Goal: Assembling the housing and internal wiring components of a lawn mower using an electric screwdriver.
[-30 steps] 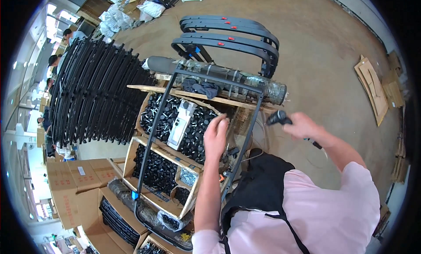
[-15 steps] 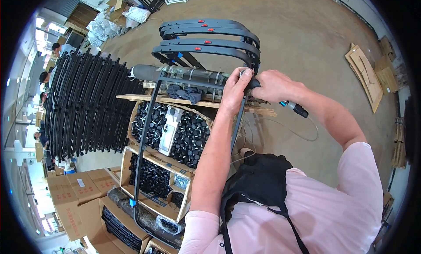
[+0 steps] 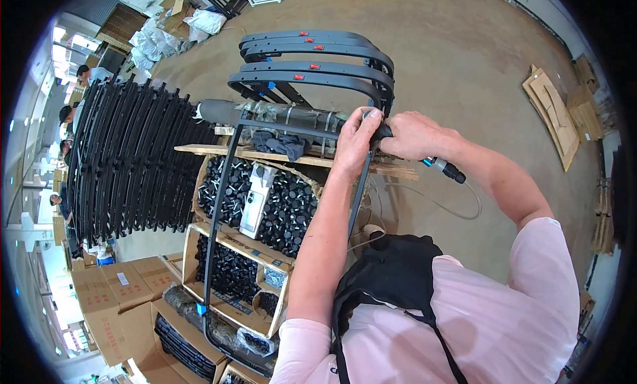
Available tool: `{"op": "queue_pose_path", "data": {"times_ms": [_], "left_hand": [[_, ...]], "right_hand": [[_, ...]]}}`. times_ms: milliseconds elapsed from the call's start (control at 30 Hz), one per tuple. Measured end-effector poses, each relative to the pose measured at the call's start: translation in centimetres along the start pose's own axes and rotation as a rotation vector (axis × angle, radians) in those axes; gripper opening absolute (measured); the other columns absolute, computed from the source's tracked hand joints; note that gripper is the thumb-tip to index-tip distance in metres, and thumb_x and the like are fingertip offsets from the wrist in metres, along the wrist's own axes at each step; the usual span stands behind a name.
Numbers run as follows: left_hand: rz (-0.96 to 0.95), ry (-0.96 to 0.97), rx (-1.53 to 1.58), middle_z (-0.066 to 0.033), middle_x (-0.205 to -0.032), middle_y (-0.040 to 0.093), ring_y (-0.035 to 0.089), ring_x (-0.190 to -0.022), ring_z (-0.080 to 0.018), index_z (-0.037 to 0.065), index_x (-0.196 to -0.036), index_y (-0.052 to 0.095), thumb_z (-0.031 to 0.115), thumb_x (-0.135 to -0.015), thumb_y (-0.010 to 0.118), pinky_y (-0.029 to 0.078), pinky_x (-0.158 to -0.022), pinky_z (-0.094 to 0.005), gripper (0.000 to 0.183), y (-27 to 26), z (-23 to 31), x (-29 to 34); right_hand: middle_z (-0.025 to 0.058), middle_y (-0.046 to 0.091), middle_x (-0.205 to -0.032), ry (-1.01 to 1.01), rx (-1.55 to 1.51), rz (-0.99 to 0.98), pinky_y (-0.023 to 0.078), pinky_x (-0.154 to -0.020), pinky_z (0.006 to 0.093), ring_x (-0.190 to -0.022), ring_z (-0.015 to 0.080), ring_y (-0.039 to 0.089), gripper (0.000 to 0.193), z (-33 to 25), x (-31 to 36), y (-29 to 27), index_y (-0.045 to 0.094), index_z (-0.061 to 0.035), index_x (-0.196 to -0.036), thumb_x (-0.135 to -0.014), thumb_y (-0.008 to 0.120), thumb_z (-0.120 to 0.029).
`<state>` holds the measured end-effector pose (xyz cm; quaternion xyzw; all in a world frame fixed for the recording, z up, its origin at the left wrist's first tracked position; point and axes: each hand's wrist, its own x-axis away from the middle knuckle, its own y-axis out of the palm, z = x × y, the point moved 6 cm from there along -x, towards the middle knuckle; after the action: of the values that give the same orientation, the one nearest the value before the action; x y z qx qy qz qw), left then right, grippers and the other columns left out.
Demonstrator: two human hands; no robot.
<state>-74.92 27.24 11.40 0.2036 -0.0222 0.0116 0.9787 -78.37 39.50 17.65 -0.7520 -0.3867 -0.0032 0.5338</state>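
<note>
My left hand [image 3: 357, 140] is closed around the near right corner of a black tubular metal frame [image 3: 229, 168], which lies across the padded bar [image 3: 282, 112]. Close against it, my right hand [image 3: 415, 137] grips a dark air-powered driver [image 3: 448, 168]. Its hose end, with a blue ring, sticks out below the palm, and its tip at the frame corner is hidden by my fingers. Under the frame stands a box of black-headed bolts [image 3: 285, 215] with a pale phone-like device [image 3: 256, 201] lying on top. A dark cloth [image 3: 282, 144] rests by the wooden plank [image 3: 255, 152].
Several curved dark frames [image 3: 312, 69] with red marks hang beyond the bar. A tall stack of black bars [image 3: 136, 158] stands at left. Lower left are a wooden bin [image 3: 229, 264] of small parts and cardboard boxes [image 3: 109, 304]. An air hose [image 3: 474, 208] loops at right. People are in the background.
Both hands keep their hold at the frame corner, with only a slight shift. The driver's hose end has dropped a little. The hanging frames have barely moved.
</note>
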Motion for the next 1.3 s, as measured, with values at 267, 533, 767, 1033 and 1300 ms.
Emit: {"op": "queue_pose_path", "data": {"times_ms": [267, 533, 767, 1033, 1300], "left_hand": [[-0.024, 0.031, -0.121, 0.0018, -0.101, 0.063, 0.054, -0.093, -0.0069, 0.005, -0.117, 0.066, 0.025, -0.106, 0.067, 0.047, -0.084, -0.0262, 0.023, -0.4, -0.9, 0.8], [-0.025, 0.012, -0.097, 0.0009, -0.103, 0.064, 0.055, -0.095, -0.0082, 0.004, -0.116, 0.067, 0.025, -0.106, 0.067, 0.048, -0.088, -0.0267, 0.023, -0.3, -1.5, 1.1], [-0.065, -0.002, -0.057, 0.0020, -0.098, 0.065, 0.055, -0.091, -0.0071, 0.005, -0.113, 0.070, 0.025, -0.105, 0.066, 0.048, -0.082, -0.0263, 0.021, -0.7, -2.4, 0.5], [-0.083, -0.015, -0.070, 0.0007, -0.096, 0.065, 0.056, -0.086, -0.0084, 0.006, -0.112, 0.070, 0.035, -0.102, 0.071, 0.048, -0.077, -0.0284, 0.031, -0.8, -1.7, 0.8], [-0.162, -0.023, -0.007, 0.0017, -0.099, 0.066, 0.058, -0.092, -0.0084, 0.007, -0.114, 0.071, 0.033, -0.104, 0.070, 0.049, -0.081, -0.0282, 0.028, 0.4, -1.0, 0.4]], "right_hand": [[0.0292, 0.074, -0.099, -0.045, 0.018, -0.022, 0.056, -0.083, 0.0559, -0.092, 0.0473, 0.071, 0.048, 0.7, 0.4, 0.9, 0.064, 0.0029, -0.120, -0.086, 0.062, -0.031], [0.0302, 0.074, -0.110, -0.032, -0.029, -0.016, 0.057, -0.090, 0.0546, -0.103, 0.0462, 0.071, 0.058, 0.6, 0.8, 1.8, 0.063, 0.0061, -0.127, -0.088, 0.062, -0.037], [0.0236, 0.074, -0.091, 0.100, -0.101, -0.094, 0.056, -0.076, 0.0482, -0.083, 0.0381, 0.072, 0.034, 1.4, -0.5, 3.5, 0.070, 0.0037, -0.095, -0.080, 0.064, -0.026], [0.0091, 0.065, -0.070, 0.234, -0.211, -0.110, 0.047, -0.061, 0.0391, -0.066, 0.0208, 0.062, 0.013, 1.3, -0.9, 4.2, 0.066, 0.0009, -0.071, -0.070, 0.068, -0.012], [0.0105, 0.069, -0.080, 0.243, -0.323, -0.074, 0.051, -0.069, 0.0378, -0.075, 0.0220, 0.065, 0.022, 1.9, -0.1, 3.9, 0.070, 0.0016, -0.085, -0.072, 0.075, -0.015]]}}
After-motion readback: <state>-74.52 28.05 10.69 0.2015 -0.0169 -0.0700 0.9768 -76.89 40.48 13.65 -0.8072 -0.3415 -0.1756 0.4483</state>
